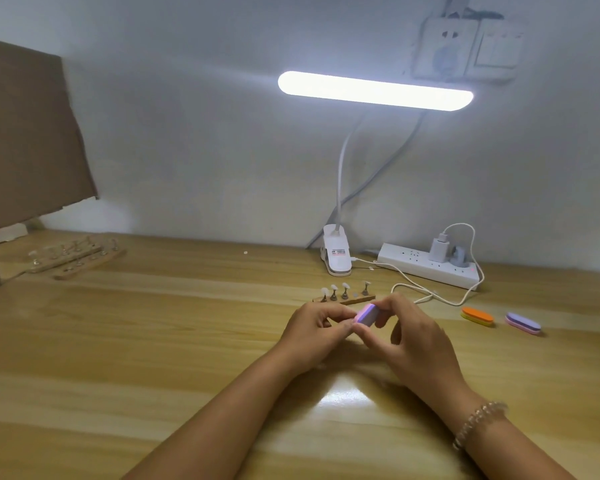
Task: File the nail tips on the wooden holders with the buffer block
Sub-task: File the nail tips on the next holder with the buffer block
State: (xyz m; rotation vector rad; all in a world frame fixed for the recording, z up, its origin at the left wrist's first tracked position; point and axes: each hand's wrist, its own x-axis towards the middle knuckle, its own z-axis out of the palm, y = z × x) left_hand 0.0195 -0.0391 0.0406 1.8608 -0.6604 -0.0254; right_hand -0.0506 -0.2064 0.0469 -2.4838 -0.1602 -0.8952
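Just a purple-and-pink buffer block (366, 314), oblong.

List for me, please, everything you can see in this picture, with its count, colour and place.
table: one, light wood, under everything.
wooden holder: one, brown, just beyond the hands.
nail tips: four, whitish, upright on that holder.
far holders: at least two, wooden, far left, blurred.
buffer block: one, purple and pink, between the hands.
orange buffer: one, on the table at right.
purple buffer: one, right of the orange one.
clip lamp: one, white, lit, at the back.
power strip: one, white, back right.
cardboard: brown, at left.
bracelet: one, beaded, right wrist.
left hand: fingers curled at the block's end; what they pinch is hidden.
right hand: holds the buffer block.
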